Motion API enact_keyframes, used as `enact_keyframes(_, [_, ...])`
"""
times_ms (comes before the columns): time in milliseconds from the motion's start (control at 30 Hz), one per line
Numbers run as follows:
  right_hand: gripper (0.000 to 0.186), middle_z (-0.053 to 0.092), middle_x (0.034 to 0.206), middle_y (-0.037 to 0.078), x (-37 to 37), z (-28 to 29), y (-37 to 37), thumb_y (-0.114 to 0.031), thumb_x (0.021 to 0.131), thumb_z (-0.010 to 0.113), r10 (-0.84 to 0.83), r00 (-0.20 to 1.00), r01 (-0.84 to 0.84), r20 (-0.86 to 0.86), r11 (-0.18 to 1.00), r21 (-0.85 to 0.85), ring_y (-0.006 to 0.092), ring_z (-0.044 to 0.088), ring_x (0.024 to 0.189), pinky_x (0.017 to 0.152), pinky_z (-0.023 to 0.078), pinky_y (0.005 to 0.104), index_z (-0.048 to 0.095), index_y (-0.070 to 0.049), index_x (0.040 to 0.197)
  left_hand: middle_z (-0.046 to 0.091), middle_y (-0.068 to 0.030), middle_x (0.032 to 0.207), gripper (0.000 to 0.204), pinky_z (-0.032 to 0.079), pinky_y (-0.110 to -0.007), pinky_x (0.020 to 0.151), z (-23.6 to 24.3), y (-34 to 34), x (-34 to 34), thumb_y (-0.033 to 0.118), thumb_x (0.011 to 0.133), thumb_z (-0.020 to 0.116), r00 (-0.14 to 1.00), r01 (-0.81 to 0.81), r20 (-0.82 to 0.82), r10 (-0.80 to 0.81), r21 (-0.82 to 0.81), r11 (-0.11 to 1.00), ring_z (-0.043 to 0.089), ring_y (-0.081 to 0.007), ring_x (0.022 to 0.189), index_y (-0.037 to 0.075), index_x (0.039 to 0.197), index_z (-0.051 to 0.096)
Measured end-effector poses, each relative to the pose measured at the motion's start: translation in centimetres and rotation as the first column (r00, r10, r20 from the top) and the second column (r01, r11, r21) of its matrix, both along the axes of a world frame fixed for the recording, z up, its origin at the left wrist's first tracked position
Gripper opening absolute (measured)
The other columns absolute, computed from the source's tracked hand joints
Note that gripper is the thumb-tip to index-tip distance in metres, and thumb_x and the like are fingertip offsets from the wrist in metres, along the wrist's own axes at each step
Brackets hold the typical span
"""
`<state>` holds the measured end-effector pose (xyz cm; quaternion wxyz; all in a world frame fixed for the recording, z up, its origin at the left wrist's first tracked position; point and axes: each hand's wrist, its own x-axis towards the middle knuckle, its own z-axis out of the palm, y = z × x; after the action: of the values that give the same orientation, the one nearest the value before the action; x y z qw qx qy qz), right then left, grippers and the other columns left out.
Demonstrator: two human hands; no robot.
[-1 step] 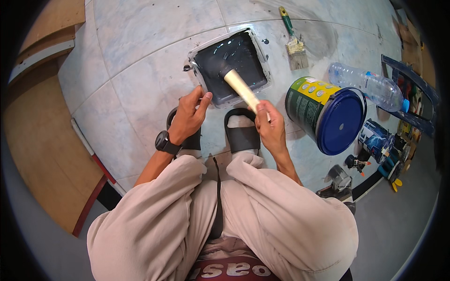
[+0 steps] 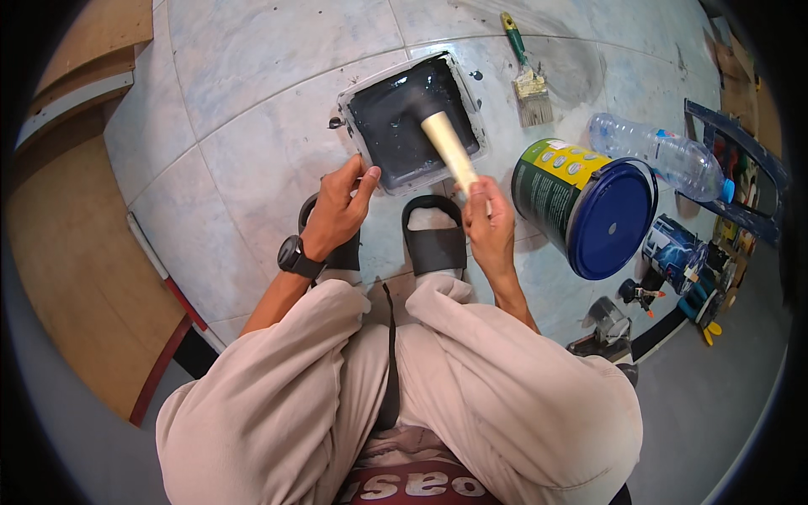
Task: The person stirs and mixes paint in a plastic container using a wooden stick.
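Observation:
My left hand (image 2: 345, 198), wearing a black watch, has curled fingers gripping the near left corner of a clear plastic tray (image 2: 474, 105) holding dark grey, glossy paint (image 2: 391, 143). My right hand (image 2: 490, 215) is closed on the lower end of a pale stick (image 2: 450, 147), whose upper end is blurred in the paint. To the right of the tray lie a used paintbrush (image 2: 530, 97) with a green handle and a large green-and-yellow bucket (image 2: 551, 189) on its side with a dark blue lid.
On the tiled floor (image 2: 252, 93) at right are an empty plastic bottle (image 2: 648, 151), a dark metal frame (image 2: 757, 177), a blue can (image 2: 673, 252) and several tools (image 2: 640, 295). Wooden boards (image 2: 84, 278) stand at left. My sandalled feet (image 2: 433, 244) are between my hands and body.
My right hand has shifted slightly right and the upper part of the pale stick has moved right within the paint, blurred by motion. My left hand has stayed in place.

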<state>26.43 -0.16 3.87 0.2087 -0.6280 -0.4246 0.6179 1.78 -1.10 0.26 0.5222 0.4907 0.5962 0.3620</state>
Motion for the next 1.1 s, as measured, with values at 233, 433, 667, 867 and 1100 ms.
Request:
enact_keyframes(233, [0.026,0.057,0.072,0.001,-0.1,0.0,0.4,-0.022,0.107,0.051,-0.026,0.991,0.003,0.131,0.985,0.173,0.0049,0.047,0.064,0.055,0.04,0.0267,0.066,0.0,0.105,0.033,-0.0005,0.067,0.03,0.03,-0.031,0.056,0.0,0.0,0.1,0.018,0.106,0.059,1.0,-0.001,-0.024,0.001,0.004,1.0,0.03,-0.0101,0.064,0.001,0.084,0.046])
enact_keyframes(433, [0.025,0.06,0.075,0.005,-0.3,-0.6,0.3,-0.021,0.107,0.052,-0.069,0.994,0.064,0.083,0.996,0.062,0.0108,0.053,0.069,0.06,0.044,0.0293,0.066,0.0,0.105,0.033,0.0001,0.066,0.03,0.029,-0.03,0.055,0.2,0.0,0.9,0.017,0.105,0.06,0.999,-0.013,0.032,0.013,-0.005,1.0,0.03,-0.0089,0.063,0.001,0.083,0.048])
enact_keyframes(667, [0.029,0.041,0.061,-0.009,-0.7,-1.2,0.4,-0.024,0.109,0.05,-0.039,0.991,-0.002,0.129,0.953,0.302,0.0,0.036,0.052,0.048,0.027,0.0216,0.069,-0.003,0.103,0.042,-0.0039,0.067,0.028,0.036,-0.03,0.058,0.2,-0.1,1.1,0.015,0.105,0.06,0.999,0.008,0.032,-0.008,-0.022,1.0,0.036,-0.0097,0.064,-0.001,0.085,0.05])
enact_keyframes(867, [0.027,0.064,0.078,0.008,-1.3,-0.1,0.7,-0.021,0.107,0.051,0.055,0.988,-0.073,0.146,0.99,0.117,0.013,0.055,0.073,0.065,0.047,0.0303,0.067,0.001,0.104,0.035,-0.0008,0.066,0.032,0.03,-0.031,0.056,0.0,-0.2,1.2,0.02,0.105,0.06,0.999,-0.007,0.047,0.009,-0.032,0.999,0.031,-0.0088,0.064,0.001,0.083,0.049])
enact_keyframes(1100, [0.028,0.064,0.079,0.01,-1.8,-0.5,0.2,-0.023,0.107,0.052,-0.037,0.99,0.018,0.136,0.989,0.144,0.0126,0.055,0.073,0.065,0.047,0.0313,0.066,0.002,0.103,0.037,0.0002,0.066,0.031,0.031,-0.031,0.057,0.1,-0.1,1.3,0.02,0.106,0.06,0.999,0.008,0.045,-0.005,-0.061,0.998,0.033,-0.0092,0.065,0.001,0.083,0.05])
